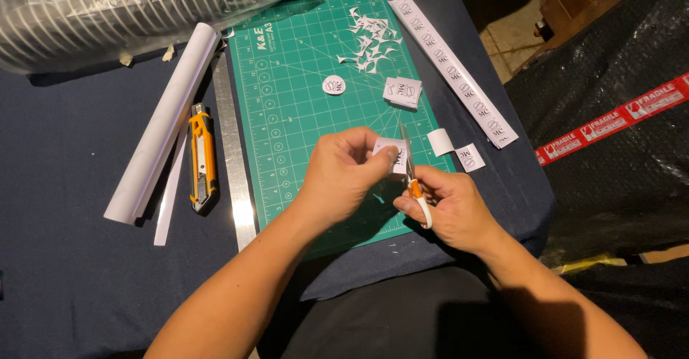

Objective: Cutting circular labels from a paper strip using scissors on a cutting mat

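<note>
My left hand [341,176] pinches a small white printed paper square [387,152] above the green cutting mat [301,79]. My right hand [448,208] grips small scissors [410,169] with orange and white handles, the blades pointing up beside the square's right edge. On the mat lie a cut round sticker [334,85], a small stack of printed squares [402,92] and a heap of white paper trimmings [369,39].
A long printed paper strip [453,72] runs along the mat's right side, with two loose paper pieces [456,151] near it. Left of the mat lie a steel ruler [231,151], an orange utility knife [202,159] and a rolled white sheet [161,126]. Plastic-wrapped stack [129,7] at the back left.
</note>
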